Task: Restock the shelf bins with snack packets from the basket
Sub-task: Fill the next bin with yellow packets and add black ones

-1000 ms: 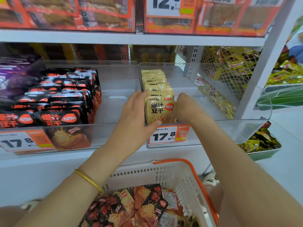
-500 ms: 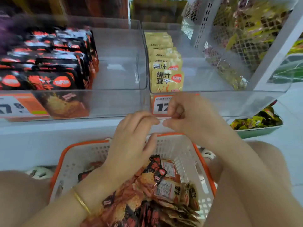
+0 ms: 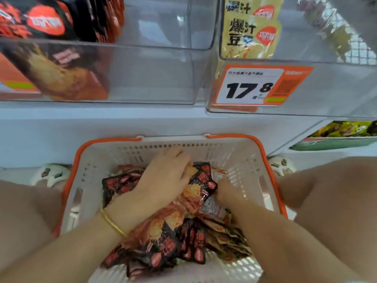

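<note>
left hand [image 3: 165, 178] curled round snack packet [image 3: 201, 184] in basket [image 3: 240, 160] | right hand [image 3: 225, 194] beside it, grip unclear

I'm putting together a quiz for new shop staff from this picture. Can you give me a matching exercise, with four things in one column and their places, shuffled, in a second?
Things:
1. yellow packets
2. price tag
3. gold bracelet
4. left hand

Places:
A. around a wrist
B. inside the right bin
C. on the right bin's front
D. on the black-and-red packets in the basket

Pairs: 1-B, 2-C, 3-A, 4-D
</note>
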The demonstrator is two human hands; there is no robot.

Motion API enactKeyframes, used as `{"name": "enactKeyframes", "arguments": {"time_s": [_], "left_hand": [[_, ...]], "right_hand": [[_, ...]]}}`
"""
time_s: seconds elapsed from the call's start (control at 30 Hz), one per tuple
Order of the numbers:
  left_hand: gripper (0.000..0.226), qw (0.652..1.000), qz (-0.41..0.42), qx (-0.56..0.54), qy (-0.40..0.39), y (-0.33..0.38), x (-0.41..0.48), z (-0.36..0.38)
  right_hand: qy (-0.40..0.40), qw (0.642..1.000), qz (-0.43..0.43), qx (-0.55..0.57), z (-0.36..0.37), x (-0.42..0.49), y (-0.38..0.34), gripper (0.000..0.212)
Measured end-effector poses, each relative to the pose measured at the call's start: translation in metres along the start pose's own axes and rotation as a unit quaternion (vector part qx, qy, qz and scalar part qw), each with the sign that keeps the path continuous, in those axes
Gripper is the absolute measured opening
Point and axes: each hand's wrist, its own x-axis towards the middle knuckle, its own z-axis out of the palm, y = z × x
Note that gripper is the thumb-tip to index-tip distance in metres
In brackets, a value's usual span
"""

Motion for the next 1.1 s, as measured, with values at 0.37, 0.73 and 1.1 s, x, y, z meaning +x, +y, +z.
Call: {"name": "enactKeyframes", "arguments": {"time_s": [0.37, 0.73, 1.1], "left_hand": [[0.028, 0.998, 0.025, -0.010, -0.060, 0.004, -0.001, 0.012], [0.031, 0.997, 0.061, -0.046, -0.013, 0.019, -0.010, -0.019], [0.025, 0.940, 0.051, -0.314, 0.124, 0.072, 0.000, -0.141]], "right_hand": [[-0.072, 0.991, -0.019, -0.112, -0.072, -0.046, -0.025, 0.027], [-0.138, 0.926, -0.044, 0.349, -0.156, -0.136, -0.042, 0.022], [0.048, 0.856, -0.377, 0.352, -0.230, -0.240, -0.035, 0.018]]}}
